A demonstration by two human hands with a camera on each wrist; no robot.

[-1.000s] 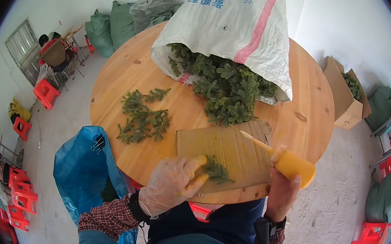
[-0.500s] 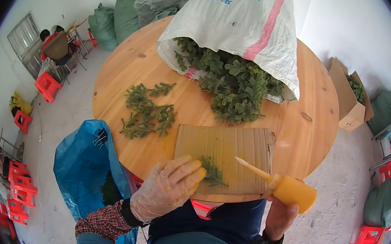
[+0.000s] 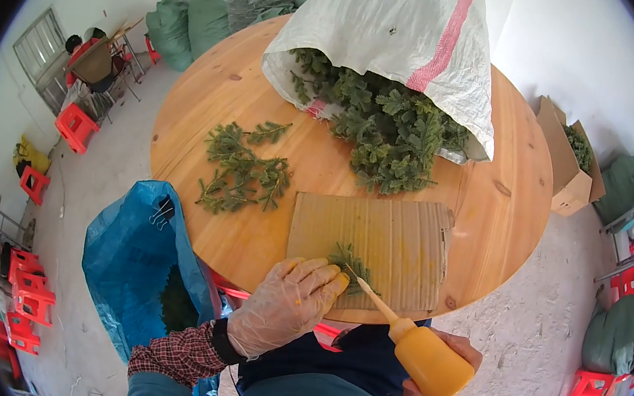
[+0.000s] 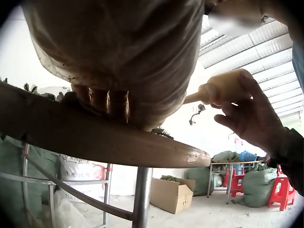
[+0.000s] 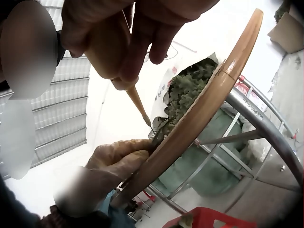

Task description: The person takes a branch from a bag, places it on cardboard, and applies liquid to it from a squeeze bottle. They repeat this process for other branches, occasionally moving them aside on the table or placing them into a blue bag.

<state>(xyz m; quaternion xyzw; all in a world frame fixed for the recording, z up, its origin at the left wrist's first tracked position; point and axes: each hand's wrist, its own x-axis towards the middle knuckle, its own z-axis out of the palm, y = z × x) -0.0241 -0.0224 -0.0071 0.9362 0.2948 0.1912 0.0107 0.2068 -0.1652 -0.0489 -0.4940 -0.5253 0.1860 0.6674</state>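
My left hand (image 3: 286,307), in a clear plastic glove with yellow-stained fingertips, pinches the end of a small fir sprig (image 3: 356,265) at the front of a cardboard sheet (image 3: 405,246). My right hand, bare (image 3: 456,348), grips a yellow squeeze bottle (image 3: 431,365), tilted down to the left. Its thin nozzle tip is right at the sprig; the right wrist view shows the nozzle (image 5: 140,107) slanting down to the needles beside the gloved fingers (image 5: 128,147). In the left wrist view the gloved hand (image 4: 118,57) hides most of the sprig.
A woven white sack (image 3: 396,32) spills fir branches (image 3: 394,129) onto the round wooden table (image 3: 205,86). Loose sprigs (image 3: 246,171) lie at left. A blue bag (image 3: 126,247) hangs at the front left edge. Red stools (image 3: 77,128) and a cardboard box (image 3: 568,162) stand around.
The bottle has moved left and down, bringing its nozzle from over the board's right side to the sprig. The left hand has shifted slightly right, its fingers closing at the sprig's end.
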